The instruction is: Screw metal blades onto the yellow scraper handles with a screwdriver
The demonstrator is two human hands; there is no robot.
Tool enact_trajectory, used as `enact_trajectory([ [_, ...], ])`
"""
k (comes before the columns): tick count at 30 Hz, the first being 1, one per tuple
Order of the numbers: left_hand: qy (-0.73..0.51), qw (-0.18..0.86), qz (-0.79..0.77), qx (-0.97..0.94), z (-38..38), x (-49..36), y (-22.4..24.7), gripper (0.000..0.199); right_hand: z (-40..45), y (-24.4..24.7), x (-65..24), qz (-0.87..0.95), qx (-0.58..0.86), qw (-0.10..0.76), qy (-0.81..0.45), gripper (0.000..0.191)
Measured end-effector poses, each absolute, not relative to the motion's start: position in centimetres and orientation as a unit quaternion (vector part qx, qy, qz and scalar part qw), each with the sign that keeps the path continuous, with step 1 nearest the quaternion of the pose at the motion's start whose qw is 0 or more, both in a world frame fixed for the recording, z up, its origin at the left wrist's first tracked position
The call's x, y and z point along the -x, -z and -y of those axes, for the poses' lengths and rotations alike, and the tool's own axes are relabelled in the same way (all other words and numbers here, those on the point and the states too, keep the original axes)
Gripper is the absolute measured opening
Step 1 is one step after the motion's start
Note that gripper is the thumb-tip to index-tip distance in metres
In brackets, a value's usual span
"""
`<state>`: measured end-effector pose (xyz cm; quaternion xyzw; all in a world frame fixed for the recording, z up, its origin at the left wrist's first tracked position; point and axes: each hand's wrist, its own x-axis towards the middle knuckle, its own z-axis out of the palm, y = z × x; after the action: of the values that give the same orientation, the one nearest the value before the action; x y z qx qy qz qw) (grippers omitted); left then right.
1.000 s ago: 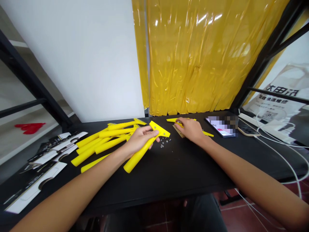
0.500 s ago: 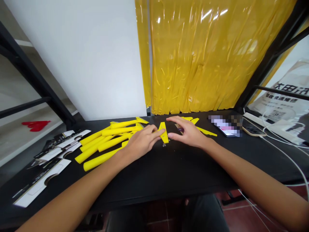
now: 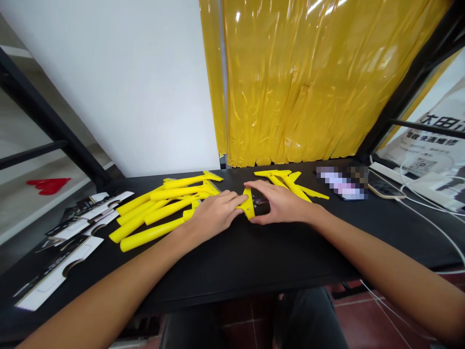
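Yellow tool — left grip closed behind its head, right grip pinching the head's ends.

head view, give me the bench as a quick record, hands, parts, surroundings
left hand: holding a yellow T-shaped piece
right hand: thumb and finger spread, tips at the two ends of the piece's head; grip unclear
left of hands: overlapping yellow handles on the black table
beyond right hand: more yellow parts
far left of table: black-and-white card packaging
right of table: phone beside white cables
behind table: yellow plastic sheeting
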<state>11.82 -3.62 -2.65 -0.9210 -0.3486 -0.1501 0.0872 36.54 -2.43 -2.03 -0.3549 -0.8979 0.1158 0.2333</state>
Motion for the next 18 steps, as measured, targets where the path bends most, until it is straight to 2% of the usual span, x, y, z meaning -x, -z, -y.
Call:
enact_trajectory([
  [4, 0.153, 0.071, 0.388, 0.906, 3.60, -11.71, 2.79, 0.048, 2.33, 2.20, -36.58, 0.892, 0.355, 0.242, -0.140, 0.090],
  [18, 0.146, 0.048, 0.400, 0.903, 3.60, -11.76, 2.63, 0.048, 2.40, 2.09, -36.58, 0.875, 0.346, 0.278, -0.192, 0.092],
])
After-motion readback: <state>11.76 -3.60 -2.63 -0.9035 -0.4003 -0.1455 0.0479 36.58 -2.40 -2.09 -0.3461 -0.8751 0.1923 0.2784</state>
